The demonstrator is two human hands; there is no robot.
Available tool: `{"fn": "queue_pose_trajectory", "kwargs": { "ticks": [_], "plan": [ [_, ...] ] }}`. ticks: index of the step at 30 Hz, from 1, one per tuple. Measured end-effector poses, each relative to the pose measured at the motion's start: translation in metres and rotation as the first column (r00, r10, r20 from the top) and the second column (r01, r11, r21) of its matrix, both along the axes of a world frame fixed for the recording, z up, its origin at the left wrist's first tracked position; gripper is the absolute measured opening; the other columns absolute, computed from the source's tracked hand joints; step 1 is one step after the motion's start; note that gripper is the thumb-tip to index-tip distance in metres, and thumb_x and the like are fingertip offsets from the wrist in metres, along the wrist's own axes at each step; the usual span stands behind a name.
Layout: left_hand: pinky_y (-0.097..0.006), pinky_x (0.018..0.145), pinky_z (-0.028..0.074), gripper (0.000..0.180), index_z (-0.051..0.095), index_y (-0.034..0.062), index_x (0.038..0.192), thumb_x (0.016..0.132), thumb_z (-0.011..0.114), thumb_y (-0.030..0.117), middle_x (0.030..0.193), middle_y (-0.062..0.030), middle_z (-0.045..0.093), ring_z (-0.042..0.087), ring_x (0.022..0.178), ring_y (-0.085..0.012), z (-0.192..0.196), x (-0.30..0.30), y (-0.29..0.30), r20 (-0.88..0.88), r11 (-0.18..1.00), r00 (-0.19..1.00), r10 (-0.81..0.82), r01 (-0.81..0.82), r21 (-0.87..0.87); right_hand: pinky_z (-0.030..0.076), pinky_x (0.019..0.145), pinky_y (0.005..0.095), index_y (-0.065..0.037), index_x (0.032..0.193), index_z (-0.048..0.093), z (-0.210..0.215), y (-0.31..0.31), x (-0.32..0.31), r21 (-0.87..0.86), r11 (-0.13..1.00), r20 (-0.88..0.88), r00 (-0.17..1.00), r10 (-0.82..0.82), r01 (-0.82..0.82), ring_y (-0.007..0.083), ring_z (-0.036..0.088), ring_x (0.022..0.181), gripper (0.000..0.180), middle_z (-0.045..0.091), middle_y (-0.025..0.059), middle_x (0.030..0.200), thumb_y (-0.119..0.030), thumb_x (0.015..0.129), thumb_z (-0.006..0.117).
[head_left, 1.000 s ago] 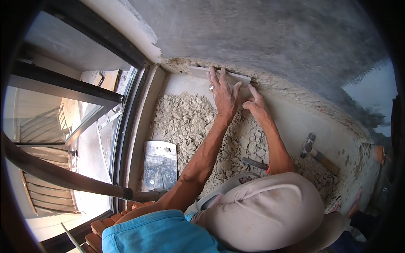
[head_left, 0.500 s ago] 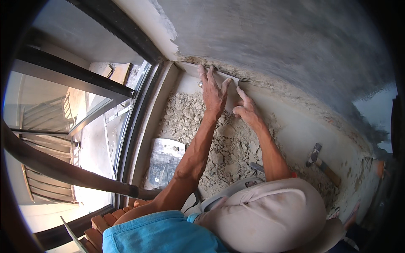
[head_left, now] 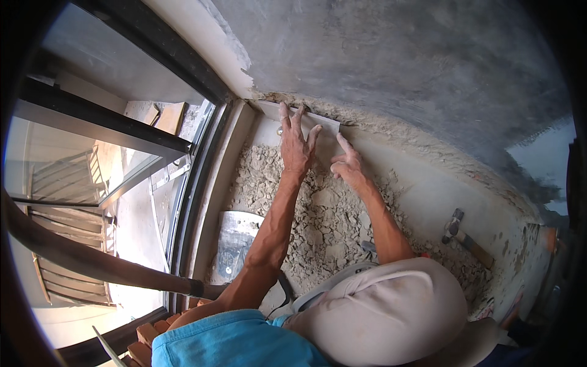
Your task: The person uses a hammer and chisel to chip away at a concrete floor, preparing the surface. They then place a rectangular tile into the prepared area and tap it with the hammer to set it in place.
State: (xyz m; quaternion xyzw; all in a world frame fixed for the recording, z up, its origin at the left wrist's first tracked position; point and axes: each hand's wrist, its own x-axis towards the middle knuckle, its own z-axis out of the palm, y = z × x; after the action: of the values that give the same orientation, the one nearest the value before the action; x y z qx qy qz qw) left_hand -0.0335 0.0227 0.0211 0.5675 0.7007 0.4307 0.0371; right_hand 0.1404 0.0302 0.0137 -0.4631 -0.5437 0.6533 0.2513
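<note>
A pale strip of tile [head_left: 328,125] stands on edge along the foot of the wall, in the corner by the window frame. My left hand [head_left: 296,147] lies against the tile with its fingers stretched and spread, two fingertips near the top edge and the thumb apart. By the tile's right end is my right hand [head_left: 350,166], index finger stretched up to it and the other fingers partly bent. Whether that fingertip touches the tile I cannot tell. Neither hand grasps anything. A small round shiny thing [head_left: 279,131] shows beside my left hand.
Broken mortar rubble [head_left: 324,214] covers the floor below my hands. A flat metal blade [head_left: 235,238] lies left of my left forearm, a hammer [head_left: 468,238] at the right. A long dark pole-like shape [head_left: 98,260] crosses before the window frame [head_left: 208,165]. Bricks [head_left: 147,334] lie at lower left.
My left hand has slid a little left along the tile, its thumb now farther from the right end. My right hand stays near that end. The whole view has shifted slightly.
</note>
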Motion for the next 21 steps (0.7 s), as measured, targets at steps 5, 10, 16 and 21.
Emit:
{"fn": "queue_pose_trajectory", "kwargs": {
  "ticks": [5, 10, 16, 21],
  "plan": [
    [-0.052, 0.109, 0.043, 0.063, 0.050, 0.0106, 0.141, 0.088, 0.074, 0.036, 0.160, -0.0228, 0.026, 0.027, 0.147, -0.0453, 0.000, 0.000, 0.003, -0.033, 1.000, 0.999, 0.017, -0.018, -0.016, 0.057, 0.067, 0.0329, -0.004, 0.156, 0.031, -0.008, -0.001, 0.000, 0.073, 0.997, 0.033, 0.999, -0.013, 0.010, 0.0243, 0.067, 0.088, 0.089, 0.061, 0.0223, 0.123, -0.005, 0.072, 0.063],
    [-0.055, 0.110, 0.039, 0.062, 0.051, 0.0083, 0.136, 0.086, 0.077, 0.034, 0.157, -0.0225, 0.033, 0.026, 0.146, -0.0494, -0.003, -0.002, 0.002, -0.207, 0.999, 0.978, 0.038, -0.043, -0.021, 0.057, 0.079, 0.0365, -0.003, 0.155, 0.033, -0.005, -0.002, 0.003, 0.082, 0.996, 0.047, 0.999, 0.017, -0.020, 0.0268, 0.067, 0.100, 0.090, 0.055, 0.0223, 0.135, -0.005, 0.071, 0.063],
    [-0.055, 0.111, 0.037, 0.055, 0.053, 0.0086, 0.131, 0.086, 0.078, 0.029, 0.153, -0.0204, 0.037, 0.028, 0.144, -0.0510, -0.003, -0.007, 0.000, -0.129, 1.000, 0.991, 0.027, -0.028, -0.005, 0.056, 0.087, 0.0371, -0.004, 0.155, 0.033, -0.005, -0.006, 0.004, 0.082, 0.995, 0.084, 0.995, 0.056, -0.062, 0.0270, 0.068, 0.099, 0.090, 0.050, 0.0218, 0.144, -0.006, 0.070, 0.064],
    [-0.055, 0.111, 0.038, 0.053, 0.054, 0.0088, 0.129, 0.085, 0.078, 0.026, 0.149, -0.0203, 0.041, 0.032, 0.142, -0.0510, 0.004, -0.008, -0.001, -0.092, 1.000, 0.996, 0.002, -0.002, 0.005, 0.055, 0.089, 0.0360, -0.005, 0.154, 0.035, -0.006, -0.015, 0.019, 0.244, 0.964, 0.094, 0.992, 0.088, -0.108, 0.0266, 0.069, 0.100, 0.086, 0.050, 0.0197, 0.146, -0.009, 0.073, 0.065]
  ]
}}
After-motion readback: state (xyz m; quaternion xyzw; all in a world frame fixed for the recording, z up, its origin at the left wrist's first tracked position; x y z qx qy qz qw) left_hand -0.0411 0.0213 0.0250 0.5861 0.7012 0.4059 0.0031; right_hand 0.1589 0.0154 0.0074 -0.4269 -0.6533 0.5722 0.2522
